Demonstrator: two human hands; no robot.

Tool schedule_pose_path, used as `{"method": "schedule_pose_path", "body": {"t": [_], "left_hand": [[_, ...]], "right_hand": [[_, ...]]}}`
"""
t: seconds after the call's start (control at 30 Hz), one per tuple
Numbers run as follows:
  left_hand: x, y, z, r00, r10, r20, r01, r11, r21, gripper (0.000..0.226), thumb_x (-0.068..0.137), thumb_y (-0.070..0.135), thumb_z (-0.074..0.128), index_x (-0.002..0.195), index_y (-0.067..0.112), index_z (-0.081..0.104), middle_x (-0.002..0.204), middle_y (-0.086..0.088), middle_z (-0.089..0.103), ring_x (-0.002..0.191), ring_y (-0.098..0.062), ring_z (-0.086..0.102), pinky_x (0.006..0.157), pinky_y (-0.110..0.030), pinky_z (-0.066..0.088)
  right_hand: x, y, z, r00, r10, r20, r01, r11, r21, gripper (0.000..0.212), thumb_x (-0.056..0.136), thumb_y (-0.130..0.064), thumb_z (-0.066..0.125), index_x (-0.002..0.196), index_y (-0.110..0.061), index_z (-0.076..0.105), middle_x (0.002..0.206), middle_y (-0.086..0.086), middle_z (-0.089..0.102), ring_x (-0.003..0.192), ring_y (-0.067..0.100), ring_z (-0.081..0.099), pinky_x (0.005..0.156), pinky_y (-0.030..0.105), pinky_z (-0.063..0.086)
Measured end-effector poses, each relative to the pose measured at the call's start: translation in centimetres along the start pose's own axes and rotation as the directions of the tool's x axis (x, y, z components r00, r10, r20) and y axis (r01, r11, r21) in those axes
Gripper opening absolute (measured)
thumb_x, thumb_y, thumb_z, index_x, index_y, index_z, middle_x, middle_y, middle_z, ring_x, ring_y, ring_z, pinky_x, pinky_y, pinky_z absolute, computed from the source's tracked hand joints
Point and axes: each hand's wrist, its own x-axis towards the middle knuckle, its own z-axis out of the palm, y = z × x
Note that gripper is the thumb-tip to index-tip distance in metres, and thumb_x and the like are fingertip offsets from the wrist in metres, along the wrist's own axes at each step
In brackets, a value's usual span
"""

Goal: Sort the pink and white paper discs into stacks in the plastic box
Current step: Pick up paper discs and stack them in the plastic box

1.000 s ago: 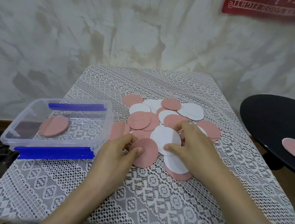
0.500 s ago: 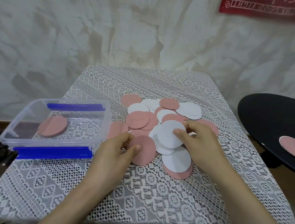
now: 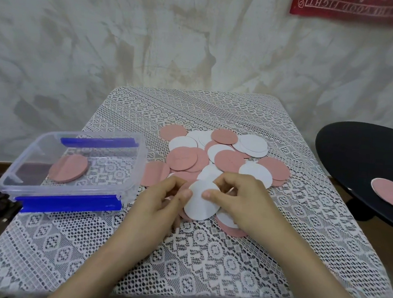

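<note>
The left hand and right hand share one white disc, each grip narrow, pinching its edge, beside the overlapping pile on the bench. One pink disc shows inside the plastic box; one more lies on the black table.

- Both arms are bare and reach in from the near side. The left forearm slants up to the right and the right forearm slants up to the left, so the hands meet in the middle.
- The left hand is knuckles-up with its fingers curled, its thumb tip pinching the left edge of a white disc.
- The right hand has its fingers bent over the disc's far edge and its thumb on the disc's face, pinching it.
</note>
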Motion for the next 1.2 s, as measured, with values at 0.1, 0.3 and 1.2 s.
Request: {"method": "schedule_pose_path", "body": {"t": [0.1, 0.3, 1.2], "left_hand": [[-0.1, 0.1, -0.1, 1.0, 0.006, 0.015, -0.006, 1.0, -0.014, 0.009, 0.097, 0.027, 0.062, 0.093, 0.033, 0.068, 0.059, 0.009, 0.061, 0.052, -0.003, 0.052, 0.049, -0.017, 0.042], [0.2, -0.5, 0.0, 0.997, -0.042, -0.059, 0.042, 0.999, -0.002, 0.011, 0.096, 0.019, 0.065, 0.09, 0.028, 0.065, 0.063, 0.008, 0.064, 0.051, -0.01, 0.056, 0.051, -0.028, 0.048], [-0.8, -0.8, -0.4, 0.979, -0.001, -0.205, 0.04, 0.981, 0.189, 0.012, 0.096, 0.032, 0.059, 0.102, 0.042, 0.06, 0.089, 0.017, 0.069, 0.068, -0.013, 0.065, 0.066, -0.04, 0.058]], "right_hand": [[-0.2, -0.2, -0.1, 1.0, -0.015, 0.021, 0.016, 0.999, -0.052, 0.028, 0.078, -0.04, 0.082, 0.073, -0.018, 0.066, 0.06, -0.009, 0.06, 0.055, 0.004, 0.05, 0.062, 0.03, 0.045], [-0.2, -0.2, -0.8, 0.999, -0.047, -0.003, 0.046, 0.99, -0.136, 0.022, 0.092, -0.041, 0.068, 0.082, -0.021, 0.07, 0.071, -0.009, 0.069, 0.066, 0.006, 0.06, 0.067, 0.03, 0.046], [-0.3, -0.1, -2.5, 0.987, -0.039, -0.156, 0.018, 0.991, -0.131, 0.018, 0.098, -0.029, 0.063, 0.088, -0.015, 0.057, 0.088, 0.005, 0.066, 0.083, 0.03, 0.061, 0.069, 0.044, 0.047]]}}
